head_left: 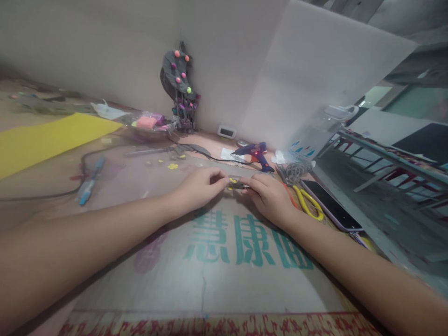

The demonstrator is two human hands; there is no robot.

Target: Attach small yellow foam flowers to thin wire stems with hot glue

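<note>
Now | left hand, right hand: each grip pinching thin dark strip, yellow-dotted | flat printed cardboard beneath

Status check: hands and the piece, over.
Both hands closed: left hand and right hand pinch the small dark piece, yellow bits on it. Close beside right hand: scissors.

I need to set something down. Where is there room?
Bare: the printed cardboard between the forearms, and the table between the blue pen and the left hand. Crowded: right of the right hand, which pinches a grey piece: scissors, phone, glue gun.
</note>
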